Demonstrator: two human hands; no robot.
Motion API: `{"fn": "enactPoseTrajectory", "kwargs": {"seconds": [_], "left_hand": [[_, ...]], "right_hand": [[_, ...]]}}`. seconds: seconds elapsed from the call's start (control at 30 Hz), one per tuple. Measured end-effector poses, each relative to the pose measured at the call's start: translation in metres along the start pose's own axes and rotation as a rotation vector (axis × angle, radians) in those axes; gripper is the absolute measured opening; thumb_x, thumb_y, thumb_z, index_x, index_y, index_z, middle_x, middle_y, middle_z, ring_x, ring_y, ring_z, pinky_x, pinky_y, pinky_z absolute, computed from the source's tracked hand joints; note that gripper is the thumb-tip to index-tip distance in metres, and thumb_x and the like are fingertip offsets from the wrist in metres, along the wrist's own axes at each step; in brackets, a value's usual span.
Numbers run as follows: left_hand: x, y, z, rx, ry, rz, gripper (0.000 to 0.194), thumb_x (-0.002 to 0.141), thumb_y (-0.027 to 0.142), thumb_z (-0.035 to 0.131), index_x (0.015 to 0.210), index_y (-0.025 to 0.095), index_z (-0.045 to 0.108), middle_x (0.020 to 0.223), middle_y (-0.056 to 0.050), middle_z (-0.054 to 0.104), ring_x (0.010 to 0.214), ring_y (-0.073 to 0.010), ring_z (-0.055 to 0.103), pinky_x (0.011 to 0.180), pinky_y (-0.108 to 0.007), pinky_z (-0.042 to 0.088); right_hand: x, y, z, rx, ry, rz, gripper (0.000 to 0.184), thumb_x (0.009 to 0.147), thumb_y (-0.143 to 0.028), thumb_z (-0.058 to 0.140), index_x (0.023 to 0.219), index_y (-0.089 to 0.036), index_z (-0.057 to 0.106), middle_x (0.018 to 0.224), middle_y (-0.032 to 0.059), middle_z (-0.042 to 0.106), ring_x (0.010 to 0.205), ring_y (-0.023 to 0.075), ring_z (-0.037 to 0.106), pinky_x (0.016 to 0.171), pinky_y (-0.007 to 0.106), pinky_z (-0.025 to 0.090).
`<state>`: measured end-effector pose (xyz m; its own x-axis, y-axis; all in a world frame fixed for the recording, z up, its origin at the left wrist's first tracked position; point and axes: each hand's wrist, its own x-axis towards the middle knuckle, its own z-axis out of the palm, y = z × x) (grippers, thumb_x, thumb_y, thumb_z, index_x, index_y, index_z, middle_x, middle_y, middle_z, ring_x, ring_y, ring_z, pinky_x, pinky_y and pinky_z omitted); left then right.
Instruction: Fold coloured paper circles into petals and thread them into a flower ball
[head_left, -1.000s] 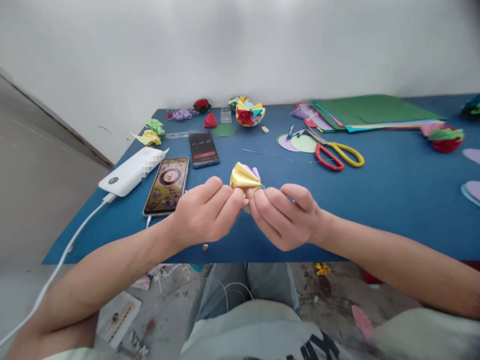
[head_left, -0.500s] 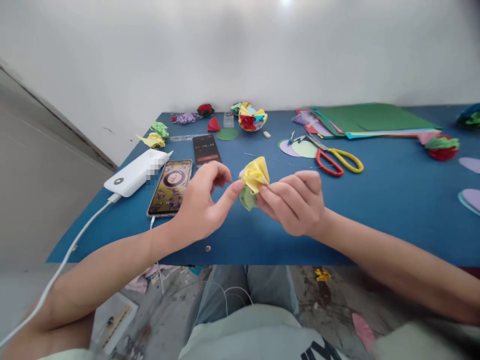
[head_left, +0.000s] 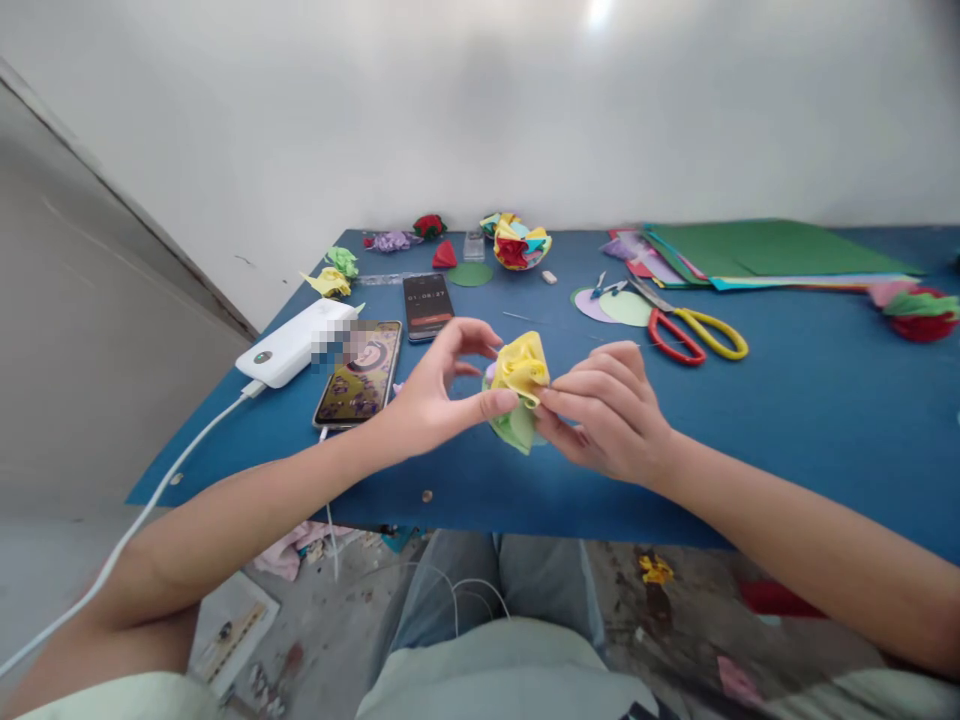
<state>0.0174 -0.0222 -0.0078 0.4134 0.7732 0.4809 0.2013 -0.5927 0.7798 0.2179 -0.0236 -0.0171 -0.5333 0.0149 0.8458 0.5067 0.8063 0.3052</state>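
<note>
A crumpled paper flower [head_left: 521, 368], yellow on top with light green petals below and a bit of lilac at its left, is held up between my hands over the table's front part. My left hand [head_left: 431, 395] is closed around its left side, thumb across the front and fingers curled behind. The fingers of my right hand [head_left: 619, 410] pinch the flower's right edge at the yellow paper. Whether a needle is between those fingers I cannot make out.
Behind my hands lie scissors [head_left: 694, 335], paper circles [head_left: 626, 310] and a multicoloured paper ball [head_left: 521, 247]. Phones [head_left: 360, 378] and a white power bank [head_left: 296, 343] with a cable are at left. Stacked coloured sheets [head_left: 772, 250] lie at the back right of the blue table [head_left: 810, 430].
My left thumb has come over the flower's front, and the left hand now grips it more fully. The flower is lower and turned, showing more green. The whole view has shifted slightly.
</note>
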Motion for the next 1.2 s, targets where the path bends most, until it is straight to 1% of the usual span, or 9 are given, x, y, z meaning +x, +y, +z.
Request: {"fn": "enactPoseTrajectory", "kwargs": {"seconds": [0.07,0.1,0.17,0.23,0.3,0.53,0.8,0.97,1.2], "left_hand": [[-0.005,0.002,-0.002,0.348,0.230,0.273,0.042,0.068,0.048,0.067,0.091,0.018,0.049,0.091,-0.007,0.054,0.086,-0.0178,0.052,0.075,-0.033,0.045],[-0.007,0.004,-0.002,0.488,0.280,0.391,0.035,0.067,0.043,0.069,0.085,0.018,0.051,0.084,-0.005,0.054,0.081,-0.0169,0.051,0.074,-0.033,0.045],[-0.010,0.008,-0.002,0.648,0.269,0.494,0.020,0.071,0.031,0.068,0.081,0.018,0.056,0.075,-0.002,0.055,0.070,-0.0136,0.049,0.069,-0.031,0.044],[-0.011,0.011,0.000,0.699,0.265,0.490,0.010,0.075,0.024,0.064,0.083,0.019,0.060,0.073,-0.002,0.056,0.065,-0.0120,0.049,0.065,-0.029,0.043],[-0.010,0.012,0.001,0.696,0.269,0.461,0.009,0.076,0.023,0.063,0.083,0.019,0.062,0.071,-0.002,0.056,0.064,-0.0118,0.049,0.063,-0.028,0.043],[-0.009,0.007,0.001,0.661,0.246,0.431,0.017,0.072,0.025,0.067,0.087,0.017,0.063,0.072,-0.002,0.057,0.065,-0.0113,0.050,0.066,-0.027,0.044],[-0.007,0.006,0.003,0.629,0.234,0.392,0.019,0.072,0.029,0.068,0.085,0.016,0.064,0.071,-0.002,0.057,0.064,-0.0114,0.050,0.065,-0.026,0.045],[-0.006,0.007,0.003,0.614,0.268,0.371,0.022,0.069,0.030,0.070,0.082,0.014,0.063,0.068,-0.002,0.055,0.064,-0.0119,0.049,0.064,-0.026,0.045],[-0.006,0.007,0.004,0.581,0.206,0.423,0.015,0.073,0.025,0.066,0.082,0.014,0.064,0.070,-0.004,0.058,0.064,-0.0111,0.049,0.063,-0.025,0.046]], "right_hand": [[-0.003,0.002,0.002,-0.082,-0.028,-0.027,0.009,0.079,-0.019,0.059,0.085,-0.018,0.053,0.073,-0.0003,0.062,0.064,0.0116,0.052,0.062,0.030,0.038],[-0.004,0.003,0.003,-0.123,-0.046,-0.042,0.010,0.079,-0.019,0.059,0.086,-0.018,0.053,0.073,-0.0004,0.062,0.064,0.0117,0.052,0.062,0.031,0.037],[-0.006,0.003,0.006,-0.180,-0.082,-0.056,0.010,0.079,-0.020,0.059,0.086,-0.018,0.053,0.072,-0.0009,0.061,0.064,0.0118,0.051,0.063,0.031,0.035],[-0.007,0.000,0.009,-0.202,-0.097,-0.041,0.009,0.080,-0.022,0.059,0.085,-0.018,0.052,0.069,-0.0018,0.059,0.064,0.0117,0.049,0.063,0.030,0.034],[-0.007,-0.003,0.010,-0.218,-0.098,-0.017,0.009,0.081,-0.023,0.058,0.083,-0.018,0.051,0.067,-0.0025,0.058,0.064,0.0115,0.048,0.063,0.030,0.033],[-0.005,-0.005,0.010,-0.248,-0.077,-0.021,0.009,0.081,-0.022,0.058,0.083,-0.018,0.050,0.064,-0.0032,0.057,0.063,0.0115,0.048,0.063,0.030,0.032],[-0.005,-0.006,0.010,-0.266,-0.105,-0.021,0.009,0.081,-0.021,0.058,0.084,-0.019,0.050,0.064,-0.0036,0.057,0.063,0.0117,0.049,0.063,0.030,0.032],[-0.005,-0.006,0.010,-0.250,-0.102,-0.006,0.013,0.079,-0.022,0.061,0.085,-0.017,0.051,0.065,-0.0025,0.059,0.064,0.0123,0.050,0.063,0.031,0.034],[-0.006,-0.008,0.009,-0.233,-0.102,-0.008,0.013,0.079,-0.022,0.061,0.085,-0.017,0.051,0.065,-0.0021,0.059,0.063,0.0126,0.050,0.062,0.031,0.035]]}}
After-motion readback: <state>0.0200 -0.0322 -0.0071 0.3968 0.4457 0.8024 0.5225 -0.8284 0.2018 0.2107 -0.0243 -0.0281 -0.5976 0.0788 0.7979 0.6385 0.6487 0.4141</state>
